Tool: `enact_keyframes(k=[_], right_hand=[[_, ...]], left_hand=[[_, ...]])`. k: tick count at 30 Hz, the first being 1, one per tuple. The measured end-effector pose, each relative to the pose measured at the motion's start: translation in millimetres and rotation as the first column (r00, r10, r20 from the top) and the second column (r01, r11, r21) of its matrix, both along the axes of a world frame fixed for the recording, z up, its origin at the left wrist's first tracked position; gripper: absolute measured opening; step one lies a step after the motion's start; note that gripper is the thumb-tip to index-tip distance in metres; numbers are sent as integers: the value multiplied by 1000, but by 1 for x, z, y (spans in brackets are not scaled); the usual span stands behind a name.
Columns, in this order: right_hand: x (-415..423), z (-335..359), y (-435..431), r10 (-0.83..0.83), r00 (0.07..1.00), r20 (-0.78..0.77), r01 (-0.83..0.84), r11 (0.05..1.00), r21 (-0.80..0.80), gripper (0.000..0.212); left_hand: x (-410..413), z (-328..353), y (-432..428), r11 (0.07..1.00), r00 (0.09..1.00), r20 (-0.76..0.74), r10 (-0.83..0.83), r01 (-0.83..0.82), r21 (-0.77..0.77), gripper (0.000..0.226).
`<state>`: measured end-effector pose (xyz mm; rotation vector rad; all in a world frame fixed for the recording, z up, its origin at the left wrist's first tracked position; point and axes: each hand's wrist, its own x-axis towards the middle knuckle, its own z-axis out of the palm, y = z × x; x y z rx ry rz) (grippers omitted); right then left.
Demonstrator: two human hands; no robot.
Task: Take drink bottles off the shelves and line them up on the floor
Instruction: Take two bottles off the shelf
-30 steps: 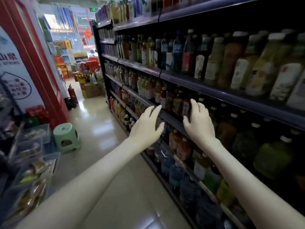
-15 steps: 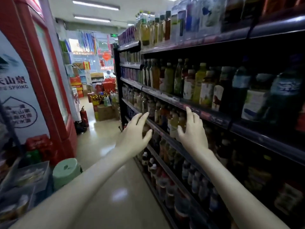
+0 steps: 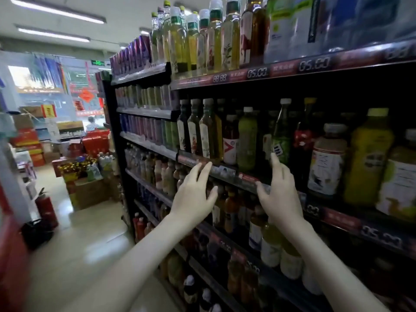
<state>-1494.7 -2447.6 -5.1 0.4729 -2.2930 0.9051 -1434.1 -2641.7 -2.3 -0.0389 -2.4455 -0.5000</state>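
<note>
Dark metal shelves (image 3: 144, 113) line the right side of the aisle, every tier crowded with drink bottles (image 3: 247, 140), so the stock looks almost untouched; both hands are raised in front of the middle tier. The left hand (image 3: 193, 194) has its fingers straight and spread, their tips up by the price rail (image 3: 227, 171), and it holds nothing; the right hand (image 3: 280, 199) is spread in the same way and is just as bare, its forefinger lifted toward a green bottle (image 3: 280, 136) on that tier; blur hides whether the finger touches it. To the left and near, the glossy tiled floor (image 3: 74, 255) shows no row of bottles on the strip in view, though the arms hide the part closest to the shelves; I judge the work to be at its start or between picks, with no bottle taken in hand yet. What is left seems to be nearly all of it: closing on a bottle, lifting it over the rail, carrying it down, standing it upright on the tiles, then repeating this bottle by bottle until a line forms.
</note>
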Motion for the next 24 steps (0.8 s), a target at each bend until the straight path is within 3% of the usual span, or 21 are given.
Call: enact_keyframes(k=[9, 13, 19, 24], right_hand=[[-152, 13, -112, -224, 973, -53, 223, 975, -25, 92], [-190, 24, -130, -398, 917, -13, 397, 917, -41, 94], [-212, 29, -134, -430, 891, 145, 452, 864, -222, 100], [-207, 25, -132, -465, 879, 105, 472, 820, -325, 53]], left_hand=[[-186, -2, -106, 975, 978, -184, -96, 55, -214, 63], [-241, 12, -126, 948, 953, -242, -182, 104, -301, 65], [-290, 16, -125, 894, 894, -312, -322, 178, -412, 66], [-301, 9, -127, 875, 829, -364, -424, 273, -400, 68]])
